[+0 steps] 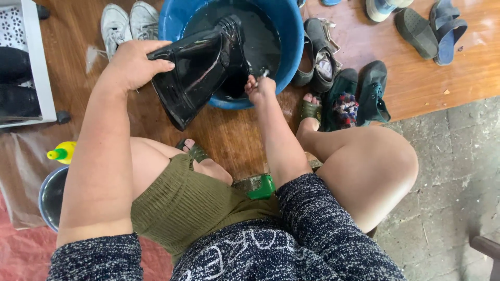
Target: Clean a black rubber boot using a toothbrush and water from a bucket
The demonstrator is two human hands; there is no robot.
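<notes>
My left hand [134, 63] grips the top opening of a tall black rubber boot [200, 65]. The boot lies tilted, its foot end dipping into a blue basin [289, 31] of dark water. My right hand [260, 87] is closed on a small brush with a pale handle, at the basin's near rim beside the boot. I sit low, knees apart, with my feet in green sandals on a wooden floor.
White sneakers [127, 22] lie left of the basin. Dark shoes [323, 52], green shoes [359, 96] and blue sandals [437, 28] lie to the right. A yellow bottle [63, 152] and metal bowl [52, 195] sit at left, a white shelf [36, 62] behind.
</notes>
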